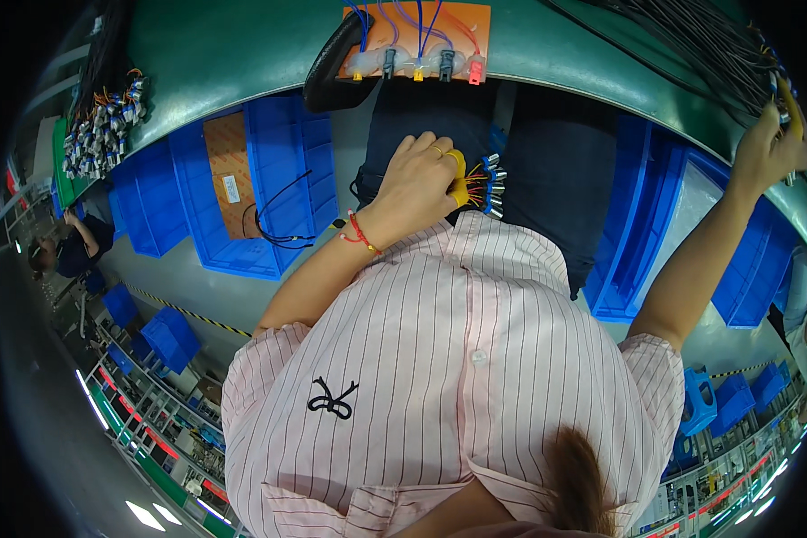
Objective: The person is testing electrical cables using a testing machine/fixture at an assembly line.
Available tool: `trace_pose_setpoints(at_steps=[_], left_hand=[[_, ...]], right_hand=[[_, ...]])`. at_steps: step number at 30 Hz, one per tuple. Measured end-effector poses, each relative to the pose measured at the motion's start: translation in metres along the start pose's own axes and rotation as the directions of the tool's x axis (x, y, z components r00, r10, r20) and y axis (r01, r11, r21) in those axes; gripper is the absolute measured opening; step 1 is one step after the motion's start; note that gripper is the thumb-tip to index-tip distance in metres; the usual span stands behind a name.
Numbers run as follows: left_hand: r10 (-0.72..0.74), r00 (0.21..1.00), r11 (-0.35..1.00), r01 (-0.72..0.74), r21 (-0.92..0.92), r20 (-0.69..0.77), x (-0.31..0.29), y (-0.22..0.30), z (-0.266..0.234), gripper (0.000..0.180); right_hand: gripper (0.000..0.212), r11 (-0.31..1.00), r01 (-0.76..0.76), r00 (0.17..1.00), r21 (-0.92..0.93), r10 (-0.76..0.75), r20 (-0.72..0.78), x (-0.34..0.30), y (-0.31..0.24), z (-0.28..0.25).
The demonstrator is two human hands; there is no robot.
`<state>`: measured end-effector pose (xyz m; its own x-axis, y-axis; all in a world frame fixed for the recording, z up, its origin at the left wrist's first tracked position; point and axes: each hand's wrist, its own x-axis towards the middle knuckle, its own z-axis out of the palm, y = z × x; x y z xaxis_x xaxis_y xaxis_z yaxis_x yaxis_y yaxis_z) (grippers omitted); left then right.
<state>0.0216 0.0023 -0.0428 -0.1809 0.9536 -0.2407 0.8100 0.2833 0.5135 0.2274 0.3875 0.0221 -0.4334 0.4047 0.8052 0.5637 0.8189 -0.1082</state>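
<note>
My left hand (412, 184) is closed in front of my lap. From its yellow-covered fingertips a small bunch of cable connectors (491, 186) fans out to the right, with silver shells, blue parts and thin red and yellow wires. The rest of that bunch is hidden behind my hand. At the far right, my stretched-out right hand (767, 154) has its fingers, one covered in yellow, closed around connector ends at the table edge. A thick bundle of black cables (704, 45) runs to that spot.
On the green table (233, 58), an orange board (480, 31) carries blue wires and small coloured sockets, beside a black curved object (332, 67). More silver-ended cables (108, 130) hang at the left. Below are blue bins (282, 179), one holding cardboard (227, 152) and a black cable (264, 224).
</note>
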Motion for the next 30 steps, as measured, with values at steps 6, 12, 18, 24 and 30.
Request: trace_pose_setpoints(at_steps=[6, 12, 18, 24, 30], left_hand=[[0.026, 0.999, 1.0, -0.026, -0.003, -0.044, -0.003, -0.007, 0.01, 0.013], [0.033, 0.992, 0.994, -0.045, 0.099, 0.119, 0.007, 0.004, -0.001, 0.014], [-0.089, 0.979, 0.854, 0.169, -0.492, 0.181, -0.007, -0.004, -0.018, 0.017], [-0.044, 0.999, 0.65, 0.015, -0.76, -0.018, -0.024, -0.014, -0.041, 0.022], [-0.295, 0.948, 0.431, 0.024, -0.902, -0.116, -0.026, -0.02, -0.052, 0.02]], right_hand=[[0.02, 0.72, 0.018, 0.948, 0.693, -0.233, 0.217, -0.072, -0.16, -0.029], [0.022, 0.776, -0.238, 0.472, 0.584, -0.432, 0.768, -0.149, -0.229, -0.009], [0.02, 0.529, -0.686, 0.311, 0.5, -0.407, 0.859, -0.132, -0.209, -0.015], [0.026, -0.415, -0.755, 0.49, 0.508, 0.159, 0.857, -0.105, -0.105, -0.048], [0.017, -0.687, -0.234, 0.344, 0.688, 0.604, 0.719, -0.07, -0.06, -0.081]])
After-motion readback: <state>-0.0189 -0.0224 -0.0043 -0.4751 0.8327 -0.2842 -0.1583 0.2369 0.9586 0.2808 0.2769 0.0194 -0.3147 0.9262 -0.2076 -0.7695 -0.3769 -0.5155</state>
